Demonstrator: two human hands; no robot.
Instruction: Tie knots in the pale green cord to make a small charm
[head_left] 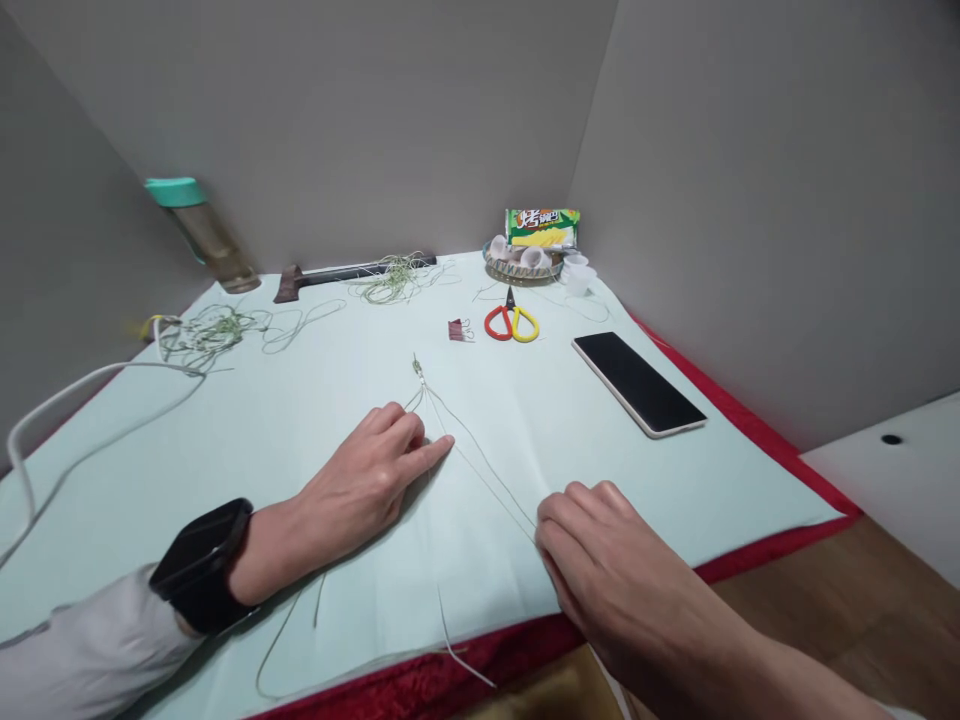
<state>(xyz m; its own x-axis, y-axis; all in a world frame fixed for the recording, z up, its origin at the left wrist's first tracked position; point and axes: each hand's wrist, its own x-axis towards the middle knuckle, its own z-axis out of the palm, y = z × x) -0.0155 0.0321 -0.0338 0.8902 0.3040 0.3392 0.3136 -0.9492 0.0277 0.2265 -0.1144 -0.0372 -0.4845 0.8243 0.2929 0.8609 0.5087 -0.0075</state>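
Thin pale green cords [480,450] fan out from a small knot [417,369] on the light green sheet [300,440]. My left hand [367,480], with a black watch on its wrist, lies on the sheet with its fingers pressed together on the cords just below the knot. My right hand [600,560] rests near the front edge with its fingers curled, pinching the end of one cord that runs straight up to the knot. Loose cord ends [450,640] trail over the front edge.
Red-and-yellow scissors [511,322], a small red binder clip [456,329] and a black phone [637,383] lie beyond my hands. Tangles of cord [202,335], a white cable [67,400], a bottle [202,232], a snack packet [541,227] and small white cups [577,268] line the back.
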